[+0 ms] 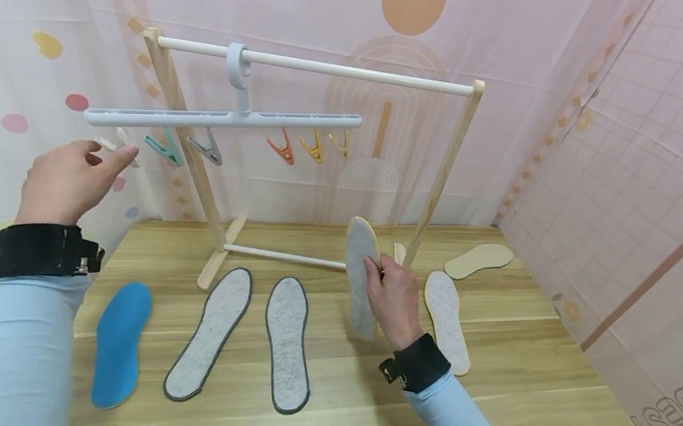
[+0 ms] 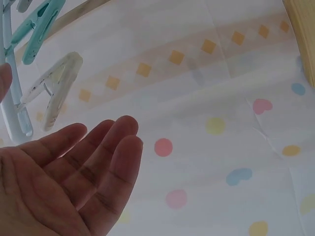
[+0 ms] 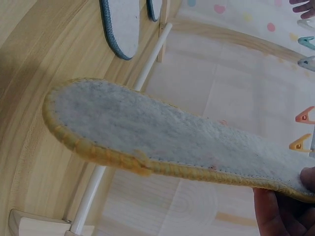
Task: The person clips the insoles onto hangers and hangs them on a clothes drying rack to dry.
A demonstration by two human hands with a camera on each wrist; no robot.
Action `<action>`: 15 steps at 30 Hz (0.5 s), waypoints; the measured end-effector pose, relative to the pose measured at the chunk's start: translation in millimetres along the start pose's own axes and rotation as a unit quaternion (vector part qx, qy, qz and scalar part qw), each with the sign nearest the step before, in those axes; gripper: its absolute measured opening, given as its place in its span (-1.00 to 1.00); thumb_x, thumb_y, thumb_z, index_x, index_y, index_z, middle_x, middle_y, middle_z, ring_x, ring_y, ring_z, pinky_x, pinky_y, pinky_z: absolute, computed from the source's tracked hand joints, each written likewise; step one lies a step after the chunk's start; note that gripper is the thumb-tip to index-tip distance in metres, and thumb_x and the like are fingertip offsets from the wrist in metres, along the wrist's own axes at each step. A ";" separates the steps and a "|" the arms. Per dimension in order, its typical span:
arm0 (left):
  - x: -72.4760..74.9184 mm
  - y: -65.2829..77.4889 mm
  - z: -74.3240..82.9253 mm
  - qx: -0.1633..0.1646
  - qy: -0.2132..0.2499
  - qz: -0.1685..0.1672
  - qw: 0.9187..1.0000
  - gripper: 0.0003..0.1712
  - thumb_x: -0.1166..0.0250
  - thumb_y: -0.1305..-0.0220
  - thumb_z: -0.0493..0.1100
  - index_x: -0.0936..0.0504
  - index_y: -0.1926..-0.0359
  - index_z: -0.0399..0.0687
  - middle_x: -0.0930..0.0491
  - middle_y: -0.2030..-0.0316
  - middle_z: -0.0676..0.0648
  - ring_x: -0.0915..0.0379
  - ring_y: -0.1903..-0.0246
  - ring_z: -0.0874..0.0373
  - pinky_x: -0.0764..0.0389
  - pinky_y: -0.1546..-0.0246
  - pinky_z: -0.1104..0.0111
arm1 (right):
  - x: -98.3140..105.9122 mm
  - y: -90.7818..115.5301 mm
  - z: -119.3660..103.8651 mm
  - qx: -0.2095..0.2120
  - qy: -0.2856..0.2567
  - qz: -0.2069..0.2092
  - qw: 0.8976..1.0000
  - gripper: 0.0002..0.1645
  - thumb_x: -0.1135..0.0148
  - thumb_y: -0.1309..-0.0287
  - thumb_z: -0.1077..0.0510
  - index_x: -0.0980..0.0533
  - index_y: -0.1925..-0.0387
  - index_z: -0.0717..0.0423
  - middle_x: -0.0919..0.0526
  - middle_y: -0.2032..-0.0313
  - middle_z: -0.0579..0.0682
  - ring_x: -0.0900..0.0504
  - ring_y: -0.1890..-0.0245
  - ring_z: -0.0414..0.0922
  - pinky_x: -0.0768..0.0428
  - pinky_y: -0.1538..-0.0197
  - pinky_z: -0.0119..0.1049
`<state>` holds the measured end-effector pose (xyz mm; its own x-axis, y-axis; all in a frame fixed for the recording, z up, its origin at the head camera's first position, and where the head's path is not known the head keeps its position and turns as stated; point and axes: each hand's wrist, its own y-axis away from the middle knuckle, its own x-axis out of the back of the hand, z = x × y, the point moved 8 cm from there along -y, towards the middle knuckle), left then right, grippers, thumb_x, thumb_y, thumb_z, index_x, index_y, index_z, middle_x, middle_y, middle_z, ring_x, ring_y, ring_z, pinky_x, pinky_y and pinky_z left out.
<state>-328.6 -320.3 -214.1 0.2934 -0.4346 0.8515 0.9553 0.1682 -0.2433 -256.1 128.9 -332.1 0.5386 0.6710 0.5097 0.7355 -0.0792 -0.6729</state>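
My right hand (image 1: 395,299) grips a grey felt insole (image 1: 359,278) with yellow edging by its side, thumb on the grey face. The insole is raised above the table, and its stitched yellow rim shows closely in the right wrist view. My left hand (image 1: 70,177) is up by the left end of a light blue clip hanger (image 1: 189,118). A white clothespin (image 2: 51,91) hangs there between thumb and fingers. In the left wrist view the fingers (image 2: 106,172) are loosely bent, with a gap between them and the clothespin.
A wooden rack (image 1: 175,126) with a white rod (image 1: 330,70) bears the hanger. Teal (image 1: 164,148), grey (image 1: 208,148), orange (image 1: 282,149) and yellow clothespins (image 1: 314,148) hang from it. On the table (image 1: 225,423) lie a blue insole (image 1: 120,344), dark-edged grey insoles (image 1: 288,344) and pale insoles (image 1: 446,318).
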 end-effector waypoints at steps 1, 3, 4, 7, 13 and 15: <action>1.0 -0.4 0.4 0.002 0.000 0.003 1.000 0.00 0.16 -0.41 0.42 -0.34 -0.26 -0.52 -0.40 -0.05 -0.62 -0.32 0.05 -0.55 -0.41 0.22 -0.28 | 0.1 0.0 -0.3 0.001 0.001 0.001 1.000 -0.63 -0.26 -0.33 0.14 -0.46 0.60 0.16 -0.50 0.69 -0.02 -0.44 0.70 -0.19 -0.29 0.67 -0.40; 3.0 -1.0 1.1 0.005 0.000 0.007 1.000 0.00 0.15 -0.40 0.42 -0.38 -0.21 -0.53 -0.43 -0.02 -0.61 -0.35 0.09 -0.53 -0.43 0.28 -0.24 | 0.3 0.1 -0.8 0.004 0.003 0.002 1.000 -0.62 -0.26 -0.33 0.14 -0.45 0.60 0.16 -0.48 0.70 -0.03 -0.43 0.70 -0.19 -0.28 0.66 -0.40; 3.9 -1.4 1.4 0.006 -0.002 0.009 1.000 0.00 0.14 -0.40 0.42 -0.39 -0.19 -0.53 -0.43 -0.01 -0.61 -0.36 0.11 -0.52 -0.44 0.32 -0.21 | 0.5 0.2 -1.3 0.005 0.004 0.003 1.000 -0.62 -0.27 -0.33 0.14 -0.45 0.60 0.15 -0.48 0.70 -0.03 -0.43 0.70 -0.19 -0.28 0.66 -0.40; 6.5 -2.6 1.8 0.007 -0.004 0.012 1.000 -0.01 0.13 -0.39 0.42 -0.42 -0.16 -0.53 -0.45 0.00 -0.61 -0.39 0.14 -0.50 -0.44 0.42 -0.12 | 0.6 0.8 -2.0 0.005 0.006 0.005 1.000 -0.63 -0.27 -0.32 0.14 -0.45 0.60 0.16 -0.49 0.70 -0.02 -0.44 0.71 -0.18 -0.28 0.67 -0.40; 7.4 -6.4 -2.2 0.010 -0.009 0.008 1.000 0.02 0.16 -0.40 0.42 -0.38 -0.22 -0.54 -0.43 -0.05 -0.61 -0.37 0.06 -0.53 -0.44 0.33 -0.20 | 0.5 1.3 -2.2 0.003 0.004 0.002 1.000 -0.64 -0.28 -0.31 0.15 -0.46 0.59 0.17 -0.50 0.70 -0.02 -0.44 0.70 -0.18 -0.28 0.67 -0.40; 6.7 -7.7 -2.7 0.012 -0.007 0.008 1.000 0.03 0.16 -0.40 0.43 -0.37 -0.23 -0.55 -0.41 -0.06 -0.61 -0.36 0.05 -0.54 -0.43 0.28 -0.23 | 1.0 1.2 -0.9 0.003 0.003 0.001 1.000 -0.64 -0.28 -0.31 0.16 -0.46 0.60 0.16 -0.47 0.70 -0.03 -0.41 0.71 -0.20 -0.27 0.67 -0.41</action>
<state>-333.9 -326.9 -207.8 0.3071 -0.4186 0.8547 0.9495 0.1957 -0.2453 -254.3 128.8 -331.9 0.5427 0.6666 0.5110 0.7319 -0.0769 -0.6770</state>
